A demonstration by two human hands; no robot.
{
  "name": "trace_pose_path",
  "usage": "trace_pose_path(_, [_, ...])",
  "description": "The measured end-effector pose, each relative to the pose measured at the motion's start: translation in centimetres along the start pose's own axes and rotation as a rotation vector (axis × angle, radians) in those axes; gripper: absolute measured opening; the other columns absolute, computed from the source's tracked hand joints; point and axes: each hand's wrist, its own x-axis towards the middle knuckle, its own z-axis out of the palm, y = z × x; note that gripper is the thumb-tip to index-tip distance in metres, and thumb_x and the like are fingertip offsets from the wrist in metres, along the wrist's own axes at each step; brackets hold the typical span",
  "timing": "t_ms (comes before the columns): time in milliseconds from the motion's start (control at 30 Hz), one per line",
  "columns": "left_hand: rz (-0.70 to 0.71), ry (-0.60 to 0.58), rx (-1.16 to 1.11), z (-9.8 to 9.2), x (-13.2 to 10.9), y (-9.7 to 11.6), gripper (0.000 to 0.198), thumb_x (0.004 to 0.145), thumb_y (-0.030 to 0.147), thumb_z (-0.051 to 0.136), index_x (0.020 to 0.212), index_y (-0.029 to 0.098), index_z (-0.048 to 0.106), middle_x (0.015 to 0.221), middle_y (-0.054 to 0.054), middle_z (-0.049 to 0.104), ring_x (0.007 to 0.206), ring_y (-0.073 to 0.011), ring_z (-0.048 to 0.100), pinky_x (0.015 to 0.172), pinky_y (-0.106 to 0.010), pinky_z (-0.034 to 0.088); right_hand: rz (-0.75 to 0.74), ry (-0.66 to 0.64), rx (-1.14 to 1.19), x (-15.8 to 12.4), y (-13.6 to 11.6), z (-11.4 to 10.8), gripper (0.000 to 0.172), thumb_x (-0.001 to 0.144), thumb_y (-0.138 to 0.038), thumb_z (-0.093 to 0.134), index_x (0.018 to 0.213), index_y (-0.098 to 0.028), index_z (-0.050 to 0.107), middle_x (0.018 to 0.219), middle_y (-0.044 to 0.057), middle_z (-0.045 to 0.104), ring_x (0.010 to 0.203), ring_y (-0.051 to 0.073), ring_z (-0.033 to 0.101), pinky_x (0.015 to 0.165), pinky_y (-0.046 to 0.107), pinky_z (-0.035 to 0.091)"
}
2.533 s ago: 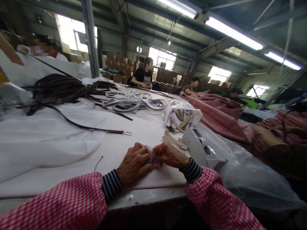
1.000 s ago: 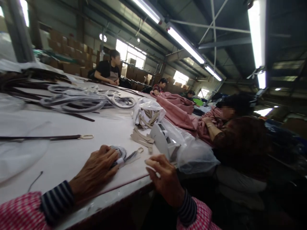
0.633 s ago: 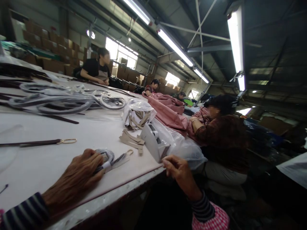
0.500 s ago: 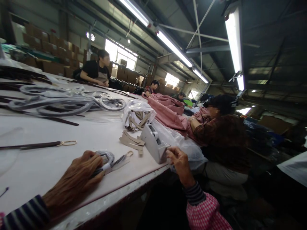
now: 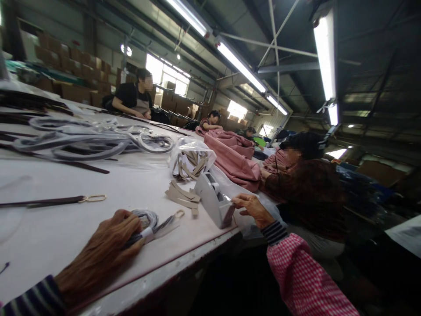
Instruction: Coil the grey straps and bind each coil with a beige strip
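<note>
My left hand (image 5: 110,250) is closed around a coiled strap (image 5: 147,218) in clear plastic, pressing it on the table. A pale band wraps the coil, and a gold-coloured metal loop (image 5: 180,213) sticks out to the right. At the table's edge stands a grey tape dispenser (image 5: 210,199). My right hand (image 5: 253,208) pinches at its front end with thumb and forefinger, where the tape comes off; the clear tape itself hardly shows. Beige strips (image 5: 180,195) lie just left of the dispenser.
Plastic-wrapped straps (image 5: 88,142) lie across the far left of the table (image 5: 138,177). Nearer is a dark strap with a metal loop (image 5: 94,198). A clear bag of strips (image 5: 190,162) and pink fabric (image 5: 230,162) lie beyond the dispenser. Co-workers sit around the table.
My right hand has moved slightly up and right, its fingers now pinching at the dispenser's front end. The left hand stays on the coiled strap.
</note>
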Motion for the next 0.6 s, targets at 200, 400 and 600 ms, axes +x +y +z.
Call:
trace_pose_path(200, [-0.007, -0.057, 0.015, -0.1, 0.1, -0.2, 0.023, 0.092, 0.048, 0.056, 0.088, 0.027, 0.062, 0.104, -0.007, 0.062, 0.080, -0.0267, 0.059, 0.079, -0.044, 0.046, 0.020, 0.000, 0.050, -0.3, -1.0, 0.3, 0.029, 0.065, -0.045, 0.078, 0.074, -0.018, 0.072, 0.078, 0.001, 0.061, 0.078, 0.015, 0.049, 0.064, 0.025, 0.043])
trace_pose_path(400, [-0.026, -0.044, -0.004, -0.3, 0.1, 0.0, 0.024, 0.090, 0.050, 0.058, 0.085, 0.026, 0.063, 0.102, -0.007, 0.062, 0.078, -0.0261, 0.059, 0.077, -0.042, 0.046, 0.079, 0.079, 0.196, 0.1, -0.8, 1.1, 0.028, 0.057, -0.039, 0.082, 0.068, -0.016, 0.069, 0.077, 0.002, 0.063, 0.076, 0.016, 0.052, 0.064, 0.025, 0.043])
trace_pose_path(600, [-0.097, -0.051, -0.104, -0.7, 0.4, 0.1, 0.037, 0.093, 0.060, 0.051, 0.085, 0.025, 0.061, 0.096, -0.007, 0.063, 0.082, -0.0276, 0.059, 0.079, -0.044, 0.048, 0.008, 0.192, 0.450, -1.9, 0.6, 2.3, 0.034, 0.058, -0.042, 0.085, 0.073, -0.018, 0.065, 0.086, 0.001, 0.062, 0.080, 0.015, 0.056, 0.068, 0.024, 0.049])
